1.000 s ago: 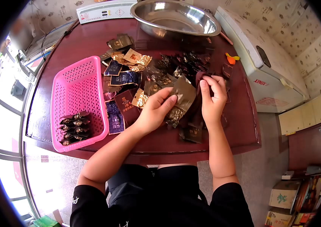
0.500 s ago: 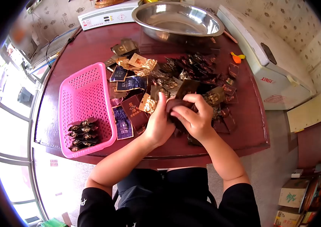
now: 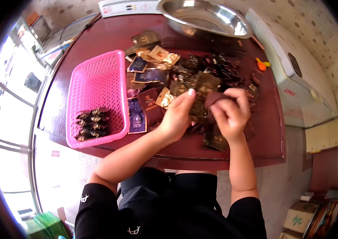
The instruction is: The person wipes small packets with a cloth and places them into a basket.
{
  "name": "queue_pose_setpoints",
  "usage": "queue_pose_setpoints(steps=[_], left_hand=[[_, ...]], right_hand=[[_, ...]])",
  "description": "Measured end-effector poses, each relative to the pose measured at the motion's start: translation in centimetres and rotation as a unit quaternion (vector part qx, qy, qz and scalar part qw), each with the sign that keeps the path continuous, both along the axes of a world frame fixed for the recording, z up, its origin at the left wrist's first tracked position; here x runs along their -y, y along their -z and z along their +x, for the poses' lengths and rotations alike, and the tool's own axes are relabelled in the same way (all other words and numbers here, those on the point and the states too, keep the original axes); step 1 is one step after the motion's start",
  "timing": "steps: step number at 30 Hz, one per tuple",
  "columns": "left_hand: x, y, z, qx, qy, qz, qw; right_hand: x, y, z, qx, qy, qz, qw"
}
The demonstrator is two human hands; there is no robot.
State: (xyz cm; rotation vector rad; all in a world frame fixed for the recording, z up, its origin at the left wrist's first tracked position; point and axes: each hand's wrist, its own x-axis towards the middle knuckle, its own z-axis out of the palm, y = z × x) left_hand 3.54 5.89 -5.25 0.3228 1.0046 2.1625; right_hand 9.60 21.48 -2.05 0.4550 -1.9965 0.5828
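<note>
My left hand (image 3: 177, 117) is closed with its thumb up along the edge of a shiny brown foil packet (image 3: 205, 93); the fingers behind are hidden. To its right, my right hand (image 3: 232, 115) pinches a dark reddish-brown packet (image 3: 217, 98), partly covered by the fingers. The two hands are apart above a heap of dark wrapped packets (image 3: 212, 63). A flat brown packet (image 3: 216, 139) lies just below my right hand. Left of my left hand are a dark red packet (image 3: 150, 105), a blue packet (image 3: 137, 116) and a gold one (image 3: 165, 98).
At the left stands a pink basket (image 3: 125, 91) with several small dark packets (image 3: 93, 124) lined up inside. A steel basin (image 3: 204, 20) and a white appliance (image 3: 131, 7) are at the back. A white chest (image 3: 296, 79) with a phone (image 3: 294, 64) stands beside the table (image 3: 169, 153).
My hands, together over a dark packet before, have moved apart. My right hand has gone right with the reddish-brown packet, and the brown foil packet now shows between them. The view has shifted.
</note>
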Motion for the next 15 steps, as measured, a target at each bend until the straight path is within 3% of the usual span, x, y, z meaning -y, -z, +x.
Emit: queue_pose_setpoints(steps=[1,3,4,7,9,10,11,13,15], left_hand=[[0.1,0.9,-0.2,-0.032,-0.004,-0.036,0.999],[-0.3,0.9,0.2,-0.097,-0.073,-0.083,0.989],[0.3,0.3,0.1,-0.098,-0.042,-0.116,0.987],[0.4,-1.0,0.8,-0.224,-0.123,0.004,0.967],[2.7,-3.5,1.5,-0.284,-0.122,0.011,0.951],[5.1,-5.4,1.6,-0.299,-0.092,-0.038,0.949],[7.0,-6.7,1.7,-0.362,-0.132,-0.057,0.921],[12.1,-9.0,-0.7,-0.61,-0.177,-0.123,0.763],[17.9,-10.7,-3.8,-0.691,-0.151,-0.261,0.657]], right_hand=[[0.9,0.5,0.1,0.067,-0.017,0.033,0.997],[1.2,1.0,-0.4,0.065,0.04,0.054,0.996],[0.9,1.2,-0.7,0.051,0.094,0.029,0.994],[-1.8,2.1,-1.3,0.041,0.194,-0.031,0.98],[-2.2,2.6,-1.6,0.06,0.141,-0.061,0.986],[-1.7,2.4,-1.5,0.076,0.121,-0.036,0.989],[-1.0,2.7,-1.6,0.055,0.1,-0.019,0.993],[0.8,1.6,-1.0,0.104,0.062,-0.02,0.992],[1.2,1.5,-0.7,0.105,0.053,-0.003,0.993]])
